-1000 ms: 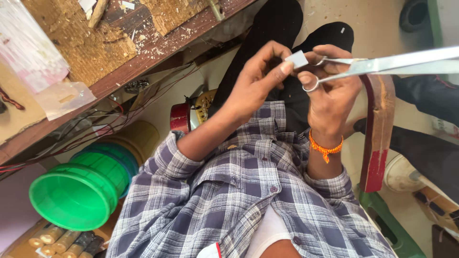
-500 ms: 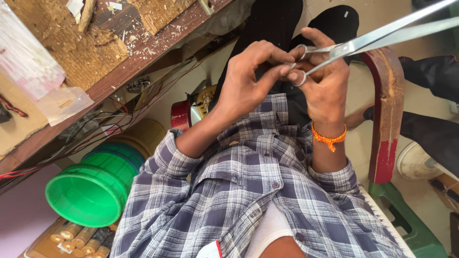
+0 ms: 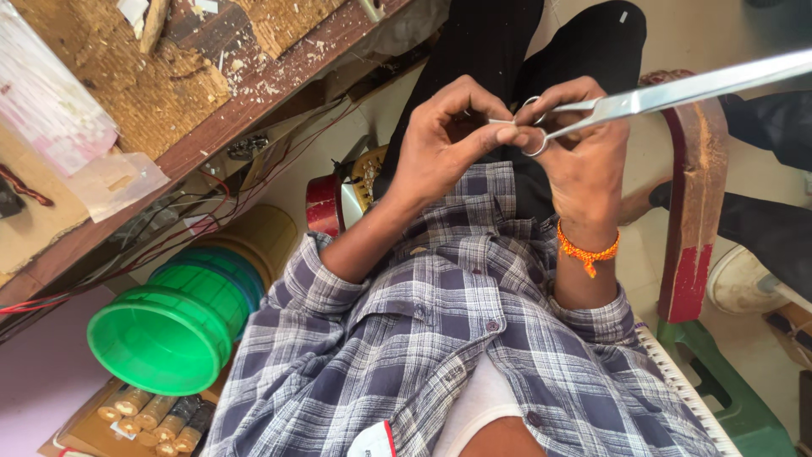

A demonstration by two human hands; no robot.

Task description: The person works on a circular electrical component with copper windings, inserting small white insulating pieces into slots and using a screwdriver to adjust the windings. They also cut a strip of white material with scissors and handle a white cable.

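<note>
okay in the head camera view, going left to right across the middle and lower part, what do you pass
Green plastic tub → red round tin → left hand → right hand, holding long metal scissors → orange wrist thread → worn red wooden chair arm.

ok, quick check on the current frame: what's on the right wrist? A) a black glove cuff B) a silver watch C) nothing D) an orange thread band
D: an orange thread band circles the wrist just below the right hand, which holds the long metal scissors by their ring handles while the left hand pinches near them.
</note>
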